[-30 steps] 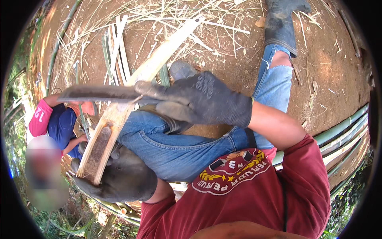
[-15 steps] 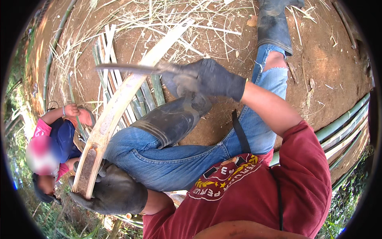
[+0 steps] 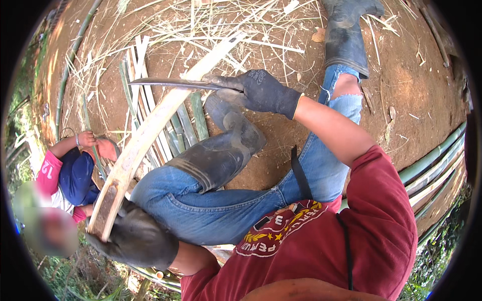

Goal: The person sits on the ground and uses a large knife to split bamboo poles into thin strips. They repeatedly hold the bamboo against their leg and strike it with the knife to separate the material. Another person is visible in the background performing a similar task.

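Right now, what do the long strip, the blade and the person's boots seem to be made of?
Long strip: likely split bamboo, raw and pale, judging by its hollowed inner face and lengthwise grain.
Blade in the right hand: probably steel, greyish and thin; its exact finish is unclear.
Boots: apparently black rubber, dull, with dusty smudges.

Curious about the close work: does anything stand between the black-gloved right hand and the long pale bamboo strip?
Only the long dark metal blade the right hand holds, crossing over the bamboo strip; nothing else visible.
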A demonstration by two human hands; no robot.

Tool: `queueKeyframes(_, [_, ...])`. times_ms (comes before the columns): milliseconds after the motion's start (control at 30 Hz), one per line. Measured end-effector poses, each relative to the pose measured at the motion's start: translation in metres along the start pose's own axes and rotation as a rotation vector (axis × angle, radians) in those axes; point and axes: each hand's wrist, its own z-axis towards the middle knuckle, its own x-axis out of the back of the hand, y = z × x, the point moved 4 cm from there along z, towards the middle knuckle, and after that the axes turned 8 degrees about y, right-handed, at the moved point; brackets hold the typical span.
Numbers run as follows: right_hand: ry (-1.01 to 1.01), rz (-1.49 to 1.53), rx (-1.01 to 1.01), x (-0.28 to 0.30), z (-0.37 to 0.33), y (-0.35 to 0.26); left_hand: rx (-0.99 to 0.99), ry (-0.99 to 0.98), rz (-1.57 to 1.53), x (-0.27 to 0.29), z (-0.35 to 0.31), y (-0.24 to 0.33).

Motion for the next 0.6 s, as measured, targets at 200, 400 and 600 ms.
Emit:
queueKeyframes(200, [0.002,0.195,0.190,0.009,0.004,-0.099,-0.522,0.351,0.467,0.036,-0.037,-0.016])
queueKeyframes(400, [-0.268,-0.226,-0.305,0.010,0.007,-0.011,-0.585,0.372,0.487,0.047,-0.052,-0.012])
queueKeyframes(600, [-0.002,0.096,-0.019,0.014,-0.013,-0.065,-0.574,0.484,0.050,0.059,-0.062,-0.011])
